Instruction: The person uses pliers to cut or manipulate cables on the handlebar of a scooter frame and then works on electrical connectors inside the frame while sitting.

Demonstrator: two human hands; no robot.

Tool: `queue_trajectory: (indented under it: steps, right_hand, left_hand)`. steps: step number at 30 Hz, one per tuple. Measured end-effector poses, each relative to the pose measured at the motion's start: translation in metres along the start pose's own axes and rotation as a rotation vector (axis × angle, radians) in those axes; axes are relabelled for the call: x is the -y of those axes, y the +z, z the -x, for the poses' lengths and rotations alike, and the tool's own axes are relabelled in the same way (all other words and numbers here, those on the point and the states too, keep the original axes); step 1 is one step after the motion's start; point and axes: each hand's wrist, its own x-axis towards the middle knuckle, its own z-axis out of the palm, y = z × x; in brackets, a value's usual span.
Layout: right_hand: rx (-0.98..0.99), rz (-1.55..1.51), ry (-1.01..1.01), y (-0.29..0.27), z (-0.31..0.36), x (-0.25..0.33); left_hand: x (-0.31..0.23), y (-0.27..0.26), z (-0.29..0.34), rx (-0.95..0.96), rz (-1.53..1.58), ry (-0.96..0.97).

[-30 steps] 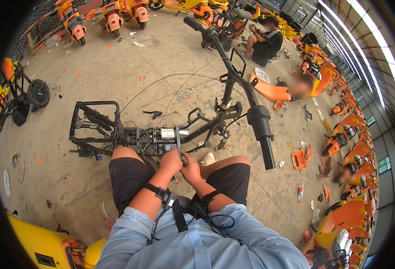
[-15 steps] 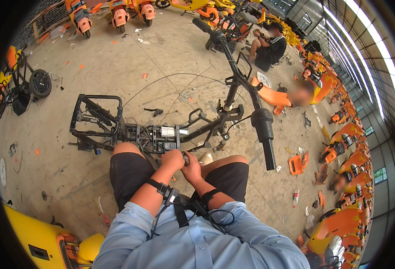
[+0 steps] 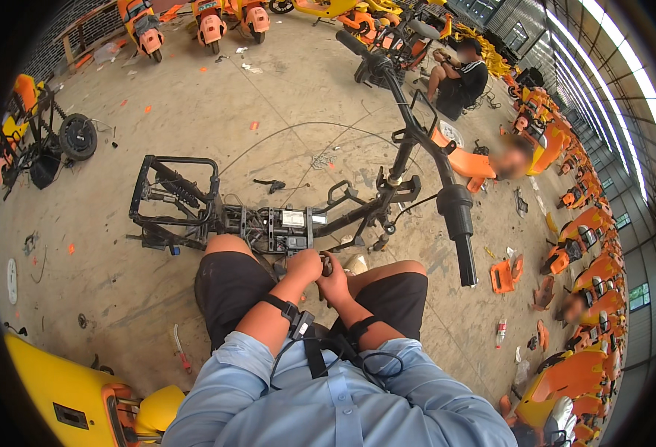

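Observation:
Both my hands are together between my knees, beside a stripped black scooter frame [image 3: 350, 216]. My left hand [image 3: 303, 265] is closed, its fingers out of sight. My right hand [image 3: 334, 281] is wrapped round a small dark part [image 3: 327, 264]; only its top shows, too small to name. Whether my left hand also grips that part cannot be made out. Just beyond my hands, a boxy unit with a pale label [image 3: 293, 218] sits among wires in the middle of the frame. The black handlebar [image 3: 405, 112] rises on the right, a thick grip [image 3: 456, 216] at its near end.
A loose brake lever [image 3: 270, 185] and a long thin cable [image 3: 298, 125] lie on the concrete behind the frame. A yellow scooter body [image 3: 52, 395] stands near left. Rows of orange scooters [image 3: 596, 283] line the right. A person [image 3: 458, 78] crouches at the far right.
The whole view has shifted slightly, so everything appears a little further right. My hands stay together on the small dark part, almost in the same pose.

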Motion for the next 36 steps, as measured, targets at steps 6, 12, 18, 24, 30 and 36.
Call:
queue_trajectory:
  steps: [6, 12, 18, 24, 30, 36]
  right_hand:
    - [0.016, -0.488, 0.250, 0.009, -0.003, -0.001]
    - [-0.012, -0.535, 0.430, 0.004, -0.003, 0.033]
    - [-0.019, -0.558, 0.403, 0.014, -0.002, 0.059]
    - [-0.040, -0.566, 0.423, 0.016, -0.008, 0.073]
    - [-0.066, -0.670, 0.331, 0.017, -0.009, 0.066]
    - [-0.071, -0.654, 0.385, 0.010, -0.008, 0.067]
  left_hand:
    - [0.014, 0.005, -0.001, -0.193, 0.093, 0.011]
    - [0.023, -0.017, 0.013, -0.162, 0.144, 0.019]
    - [0.036, -0.013, 0.010, -0.178, 0.196, 0.006]
    - [0.045, -0.010, 0.009, -0.184, 0.216, 0.100]
    - [0.033, -0.025, 0.023, -0.207, 0.285, 0.177]
    - [0.026, -0.026, 0.025, -0.249, 0.254, 0.156]
